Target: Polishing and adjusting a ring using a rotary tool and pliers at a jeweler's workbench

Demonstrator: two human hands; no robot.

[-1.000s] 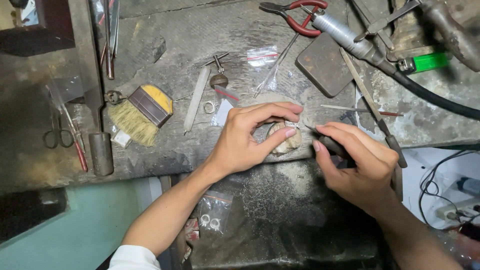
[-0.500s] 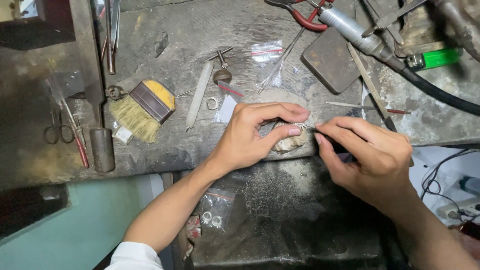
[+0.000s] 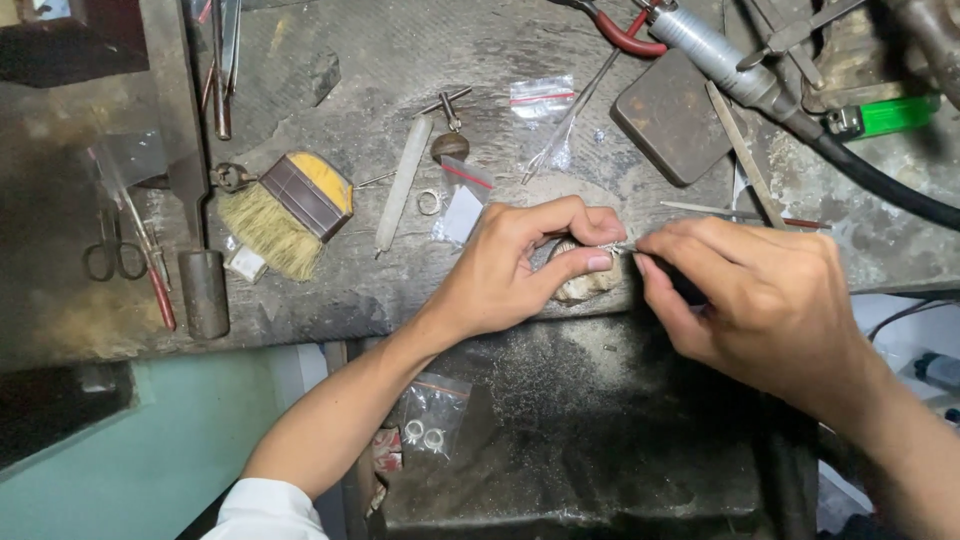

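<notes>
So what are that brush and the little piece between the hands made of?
The brush looks like pale natural bristle in a dark, glossy block with a yellow top, probably wood or plastic. The small piece, pinched by the left hand and right hand, glints silvery, likely metal.

I can't make out the tiny metal piece (image 3: 612, 247) pinched between my left hand (image 3: 525, 265) and right hand (image 3: 760, 295); fingers cover it. The red-handled pliers (image 3: 625, 35) run off the top edge.

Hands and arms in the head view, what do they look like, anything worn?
Both are bare: the left hand and right hand show no gloves, and no rings or watch show. A white sleeve covers the left upper arm; the right forearm is bare where visible.
</notes>
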